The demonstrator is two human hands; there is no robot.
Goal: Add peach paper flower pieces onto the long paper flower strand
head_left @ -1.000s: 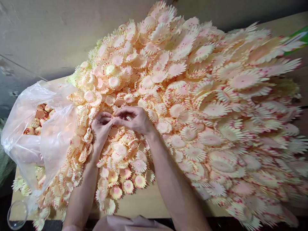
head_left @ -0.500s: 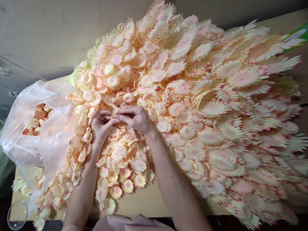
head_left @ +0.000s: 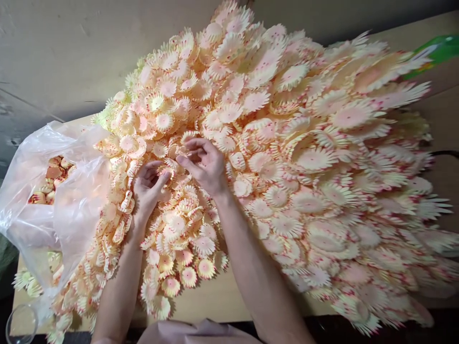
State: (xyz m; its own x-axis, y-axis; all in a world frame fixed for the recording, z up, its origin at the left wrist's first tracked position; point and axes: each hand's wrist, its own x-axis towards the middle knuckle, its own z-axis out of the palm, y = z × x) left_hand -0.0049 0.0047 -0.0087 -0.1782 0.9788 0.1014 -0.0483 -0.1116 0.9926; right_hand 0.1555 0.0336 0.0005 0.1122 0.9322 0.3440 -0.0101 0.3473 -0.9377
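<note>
A huge heap of cream and pink artificial flower petal pieces covers a wooden table. My left hand rests on the pile's left part, fingers curled round a small stack of petal pieces. My right hand hovers just right of it and a little above, fingers loosely curled over the pile, thumb and fingertips apart. Whether it holds a piece is not visible.
A clear plastic bag with more pieces inside lies at the left of the table. A clear round rim shows at the bottom left corner. A green object sits at the far right. A grey wall stands behind.
My hands were pinched together over the pile. Now the right hand has lifted up and away to the right, and its fingers have loosened; the left hand stays with the small stack.
</note>
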